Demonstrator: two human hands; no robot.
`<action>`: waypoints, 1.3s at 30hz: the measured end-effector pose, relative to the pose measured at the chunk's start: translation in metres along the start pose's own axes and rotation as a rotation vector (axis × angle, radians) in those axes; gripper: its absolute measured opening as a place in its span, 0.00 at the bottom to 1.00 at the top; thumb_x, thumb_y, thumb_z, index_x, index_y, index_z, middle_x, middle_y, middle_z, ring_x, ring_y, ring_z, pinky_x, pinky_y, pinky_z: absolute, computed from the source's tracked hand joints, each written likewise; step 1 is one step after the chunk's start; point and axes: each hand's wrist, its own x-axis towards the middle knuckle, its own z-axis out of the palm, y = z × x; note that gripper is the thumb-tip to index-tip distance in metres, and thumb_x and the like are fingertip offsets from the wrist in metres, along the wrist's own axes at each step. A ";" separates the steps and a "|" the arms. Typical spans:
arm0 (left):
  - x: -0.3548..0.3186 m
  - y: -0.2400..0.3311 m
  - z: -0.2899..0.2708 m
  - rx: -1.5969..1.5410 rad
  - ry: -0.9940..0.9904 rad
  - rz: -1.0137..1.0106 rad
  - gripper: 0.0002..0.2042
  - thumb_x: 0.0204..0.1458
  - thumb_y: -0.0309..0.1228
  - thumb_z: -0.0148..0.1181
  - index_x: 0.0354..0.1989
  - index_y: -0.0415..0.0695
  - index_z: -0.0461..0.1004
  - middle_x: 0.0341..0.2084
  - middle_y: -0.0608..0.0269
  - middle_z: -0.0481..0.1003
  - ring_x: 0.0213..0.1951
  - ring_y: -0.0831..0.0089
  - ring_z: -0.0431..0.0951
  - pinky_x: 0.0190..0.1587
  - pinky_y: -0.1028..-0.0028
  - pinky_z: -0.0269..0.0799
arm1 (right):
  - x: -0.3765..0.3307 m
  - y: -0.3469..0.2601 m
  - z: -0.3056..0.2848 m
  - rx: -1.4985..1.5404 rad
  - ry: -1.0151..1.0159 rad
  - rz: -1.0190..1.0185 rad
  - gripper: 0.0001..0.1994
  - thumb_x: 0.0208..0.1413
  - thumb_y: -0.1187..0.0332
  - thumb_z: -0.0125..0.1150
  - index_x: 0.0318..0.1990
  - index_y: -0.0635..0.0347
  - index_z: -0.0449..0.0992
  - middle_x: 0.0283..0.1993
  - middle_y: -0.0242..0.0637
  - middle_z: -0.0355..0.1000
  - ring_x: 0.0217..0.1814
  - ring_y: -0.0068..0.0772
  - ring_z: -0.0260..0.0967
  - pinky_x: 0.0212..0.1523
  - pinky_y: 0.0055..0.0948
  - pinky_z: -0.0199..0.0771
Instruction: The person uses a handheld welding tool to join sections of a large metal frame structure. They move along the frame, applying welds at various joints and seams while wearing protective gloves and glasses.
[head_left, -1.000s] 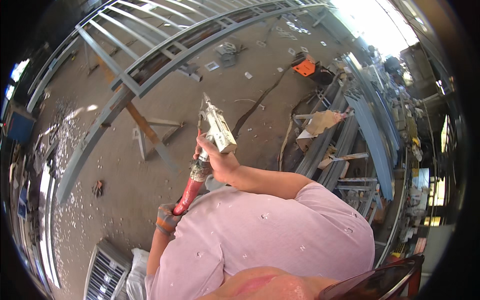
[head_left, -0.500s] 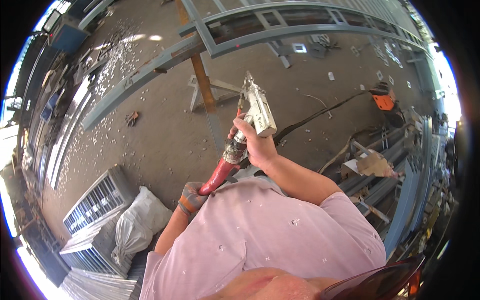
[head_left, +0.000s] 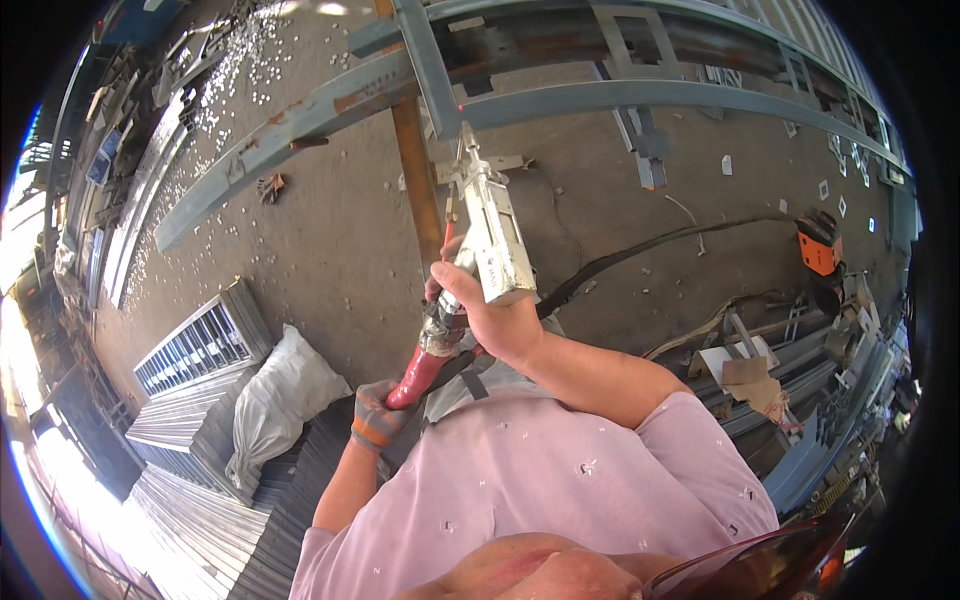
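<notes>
My bare right hand (head_left: 487,312) is wrapped round the grip of a white handheld laser welding gun (head_left: 496,235). Its metal nozzle points away from me, near the corner of a grey steel frame (head_left: 600,97), where a small red dot shows. A thin orange-tipped tube runs along the gun's left side. From the bottom of the grip comes a thick red-sleeved cable (head_left: 418,376). My left hand (head_left: 378,415), in a grey and orange glove, is closed round that sleeve close to my body.
A long grey beam (head_left: 270,150) crosses at left, above a rusty brown bar (head_left: 413,160). Dark cable (head_left: 640,250) runs over the floor toward an orange box (head_left: 818,254). Stacked metal panels (head_left: 200,410) and a white sack (head_left: 290,395) lie at left; steel profiles (head_left: 800,380) lie at right.
The gun has moved slightly left and forward, its nozzle now close to the frame's corner. The frame appears nearer and larger. Both hands keep their holds.
</notes>
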 end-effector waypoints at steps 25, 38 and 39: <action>0.016 0.018 -0.028 -0.221 -0.074 -0.124 0.09 0.44 0.24 0.75 0.35 0.36 0.86 0.26 0.64 0.85 0.29 0.81 0.80 0.36 0.74 0.78 | 0.026 -0.001 -0.006 0.196 -0.197 0.087 0.16 0.66 0.80 0.66 0.58 0.63 0.70 0.40 0.33 0.73 0.42 0.24 0.71 0.41 0.27 0.72; 0.009 0.019 -0.036 -0.266 -0.091 -0.157 0.09 0.43 0.23 0.76 0.34 0.35 0.86 0.29 0.61 0.86 0.31 0.79 0.82 0.37 0.73 0.78 | 0.025 -0.001 0.000 0.200 -0.148 0.097 0.15 0.61 0.76 0.75 0.51 0.67 0.76 0.44 0.37 0.80 0.45 0.27 0.80 0.47 0.32 0.84; 0.007 0.017 -0.035 -0.277 -0.087 -0.180 0.09 0.44 0.23 0.76 0.34 0.35 0.86 0.29 0.62 0.86 0.31 0.80 0.82 0.37 0.73 0.78 | 0.023 -0.003 0.001 0.329 -0.111 0.184 0.15 0.61 0.77 0.75 0.51 0.67 0.76 0.45 0.38 0.79 0.46 0.28 0.80 0.47 0.32 0.84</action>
